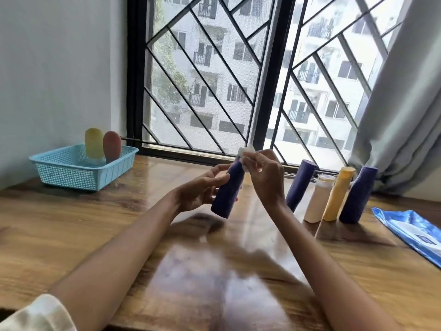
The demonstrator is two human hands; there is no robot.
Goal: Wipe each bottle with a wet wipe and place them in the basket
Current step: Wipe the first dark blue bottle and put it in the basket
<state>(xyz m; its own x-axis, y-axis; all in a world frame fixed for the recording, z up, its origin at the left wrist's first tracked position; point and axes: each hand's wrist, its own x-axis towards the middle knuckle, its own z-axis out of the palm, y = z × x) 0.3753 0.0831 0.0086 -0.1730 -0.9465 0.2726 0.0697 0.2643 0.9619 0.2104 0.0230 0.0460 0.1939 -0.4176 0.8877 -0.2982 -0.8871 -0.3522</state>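
Both forearms reach forward; left hand [200, 189] cupped, right hand [265, 173] raised, fingers pinched

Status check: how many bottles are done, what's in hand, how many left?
Done: two bottles, yellow and red, stand in the basket. In hand: the left hand holds a purple bottle while the right hand rubs its top with a wipe. Left: four bottles standing by the window.

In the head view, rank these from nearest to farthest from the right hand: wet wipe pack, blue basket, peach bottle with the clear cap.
From the right hand:
1. Peach bottle, standing just to its right in the row.
2. Wet wipe pack, lying at the table's right edge.
3. Blue basket, far left by the wall.
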